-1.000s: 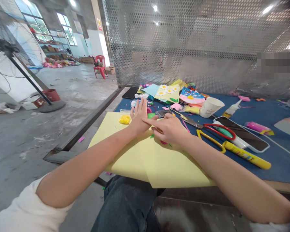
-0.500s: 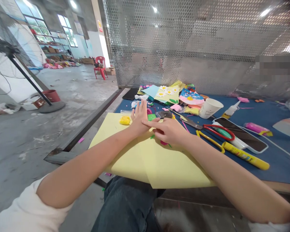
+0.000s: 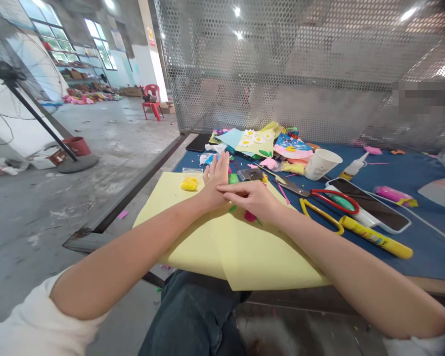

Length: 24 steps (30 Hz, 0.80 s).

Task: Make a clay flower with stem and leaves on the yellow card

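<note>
My left hand [image 3: 215, 184] is held up over the pale yellow paper [image 3: 193, 237], its fingers stretched out and the palm turned to the right. My right hand [image 3: 258, 199] meets the base of that palm with its fingertips, the fingers pressed together. Anything small between the fingertips and the palm is hidden. Under the right hand, a dark pink clay piece [image 3: 249, 215] with green bits lies on the paper. Left of my left hand sits a packet of yellow clay [image 3: 189, 184]. Green clay [image 3: 233, 178] shows just behind the hands.
Red-handled scissors [image 3: 333, 198], a yellow tube [image 3: 378, 238], a phone [image 3: 371, 205], a paper cup [image 3: 322, 164] and a glue bottle [image 3: 354, 167] lie to the right. Daisy-decorated cards [image 3: 257, 143] are at the back, before a perforated metal screen [image 3: 282, 64]. A fan [image 3: 40, 113] stands left.
My right fingers have drawn together, closing the gap between index finger and thumb, and still touch the left palm. My left hand stays raised in nearly the same place. The view has shifted slightly.
</note>
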Motion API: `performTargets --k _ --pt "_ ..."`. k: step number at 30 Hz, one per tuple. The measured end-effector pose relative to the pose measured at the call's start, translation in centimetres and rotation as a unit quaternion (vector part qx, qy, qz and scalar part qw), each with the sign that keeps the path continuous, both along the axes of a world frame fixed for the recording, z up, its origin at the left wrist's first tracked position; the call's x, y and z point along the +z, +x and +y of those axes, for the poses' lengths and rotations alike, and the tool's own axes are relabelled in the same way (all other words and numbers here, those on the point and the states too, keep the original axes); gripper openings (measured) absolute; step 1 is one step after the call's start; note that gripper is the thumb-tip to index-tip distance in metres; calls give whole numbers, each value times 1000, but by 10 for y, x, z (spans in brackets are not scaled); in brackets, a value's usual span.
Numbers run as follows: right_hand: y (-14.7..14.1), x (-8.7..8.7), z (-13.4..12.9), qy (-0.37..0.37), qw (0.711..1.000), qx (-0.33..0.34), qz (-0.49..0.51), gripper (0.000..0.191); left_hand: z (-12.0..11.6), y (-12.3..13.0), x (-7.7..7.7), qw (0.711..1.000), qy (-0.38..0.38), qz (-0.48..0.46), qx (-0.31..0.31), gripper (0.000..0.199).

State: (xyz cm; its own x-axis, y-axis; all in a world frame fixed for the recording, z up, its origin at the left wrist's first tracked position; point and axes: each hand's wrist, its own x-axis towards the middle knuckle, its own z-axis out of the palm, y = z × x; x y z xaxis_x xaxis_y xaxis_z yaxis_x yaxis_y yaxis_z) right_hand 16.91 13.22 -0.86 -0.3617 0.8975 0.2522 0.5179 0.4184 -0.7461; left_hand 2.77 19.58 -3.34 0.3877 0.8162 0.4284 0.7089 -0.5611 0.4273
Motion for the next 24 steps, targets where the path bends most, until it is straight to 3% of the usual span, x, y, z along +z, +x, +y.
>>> performTargets --k 4,9,13,16,19,24 --pt "-2 -5 2 -32 997 -16 72 24 2 -1 -6 998 58 -17 -30 94" --pt "-6 -6 2 32 997 -52 53 20 8 1 -14 995 78 -43 -33 97" --pt "-5 2 6 -52 971 -64 225 16 9 -8 -5 990 103 -48 -82 94" --pt "1 7 10 -140 930 -89 328 21 8 -17 9 979 140 -57 -138 77" --pt "7 8 14 -205 903 -81 370 22 5 -22 20 968 159 -79 -180 52" --pt "11 8 16 -263 885 -69 378 12 2 -21 24 955 177 -119 -206 19"
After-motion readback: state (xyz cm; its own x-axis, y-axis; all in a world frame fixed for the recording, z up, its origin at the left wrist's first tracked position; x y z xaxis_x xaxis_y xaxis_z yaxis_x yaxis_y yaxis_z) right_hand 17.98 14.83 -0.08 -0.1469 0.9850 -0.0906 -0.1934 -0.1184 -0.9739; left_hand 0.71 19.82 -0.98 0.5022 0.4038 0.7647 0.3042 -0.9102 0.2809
